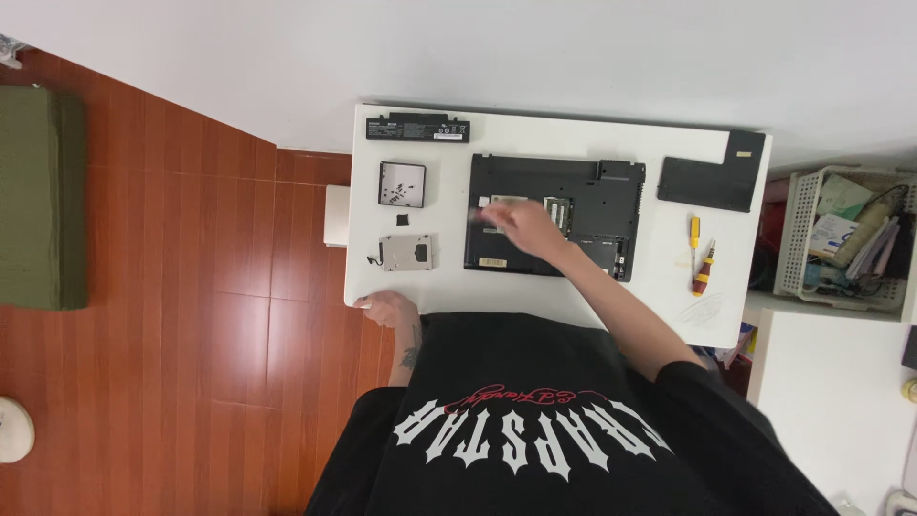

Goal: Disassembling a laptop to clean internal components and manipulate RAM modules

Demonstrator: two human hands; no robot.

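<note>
We look straight down on a small white table (650,287) pushed against a white wall, with red-brown floor tiles to one side and a white slotted basket (798,239) of papers and packets on the other. In the middle of the table lies a black laptop (592,205), bottom side up, with an open bay in its underside showing a green board; a pale rectangular label sits near its front edge. The right hand (516,222) reaches over that open bay, its fingers blurred; we cannot tell whether it is pinching something or simply touching the board. The left hand (387,308) rests on the near edge of the table, fingers loose, holding nothing.

Along the far edge lies a long black battery pack (417,126) with a white label strip on top. Below it sits a square black cover plate (401,183) with small dark screws lying on it, and nearer us a silver hard drive (406,252) in its bracket. Beyond the laptop's other end an L-shaped black panel (712,177) lies flat, and just below it a yellow-and-red screwdriver (704,269) beside a thinner yellow one.
</note>
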